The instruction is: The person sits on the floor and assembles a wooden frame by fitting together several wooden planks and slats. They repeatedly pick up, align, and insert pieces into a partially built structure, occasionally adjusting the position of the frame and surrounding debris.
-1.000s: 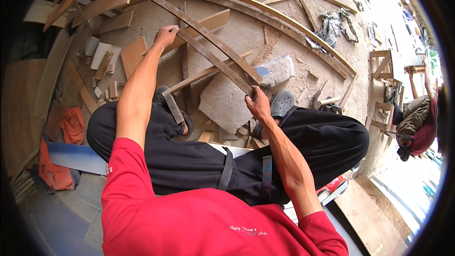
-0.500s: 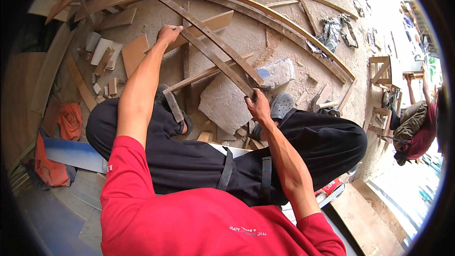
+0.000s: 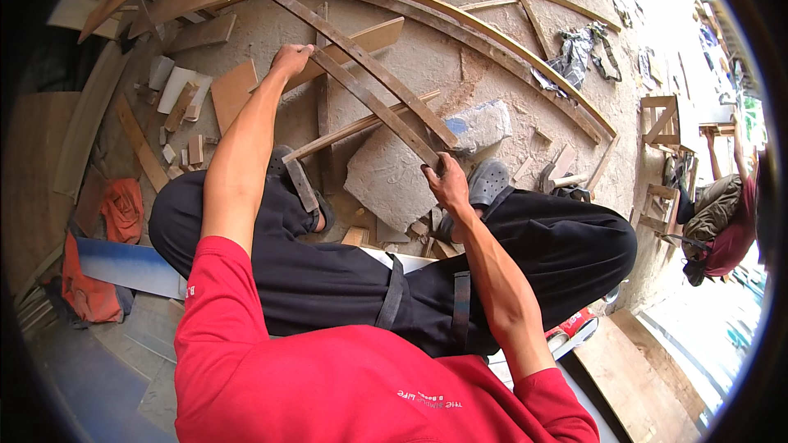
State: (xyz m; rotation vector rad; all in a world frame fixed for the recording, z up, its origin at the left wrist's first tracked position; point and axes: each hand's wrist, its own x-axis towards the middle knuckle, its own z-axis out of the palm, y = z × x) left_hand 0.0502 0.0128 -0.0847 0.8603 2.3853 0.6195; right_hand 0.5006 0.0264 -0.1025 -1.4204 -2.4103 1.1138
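Observation:
My left hand (image 3: pixel 290 60) is closed on the far left end of a brown wooden strip (image 3: pixel 371 101). On its near right end, my right hand (image 3: pixel 448 183) grips the same strip, fingers wrapped over the edge. A second, longer wooden strip (image 3: pixel 353 49) lies almost parallel just beyond it. Beneath them a thin wooden batten (image 3: pixel 345 130) crosses at an angle, over a rough grey stone block (image 3: pixel 387 180). Another block (image 3: pixel 480 125), with a bluish patch, sits to the right, close to my right hand.
Long curved boards (image 3: pixel 460 16) lie across the far floor. Offcuts (image 3: pixel 182 102) are piled at the left, beside an orange cloth (image 3: pixel 121 209). Crumpled dark plastic (image 3: pixel 579 53) lies at the far right. Another person (image 3: pixel 722 221) is at the right edge, near small wooden frames (image 3: pixel 659 121).

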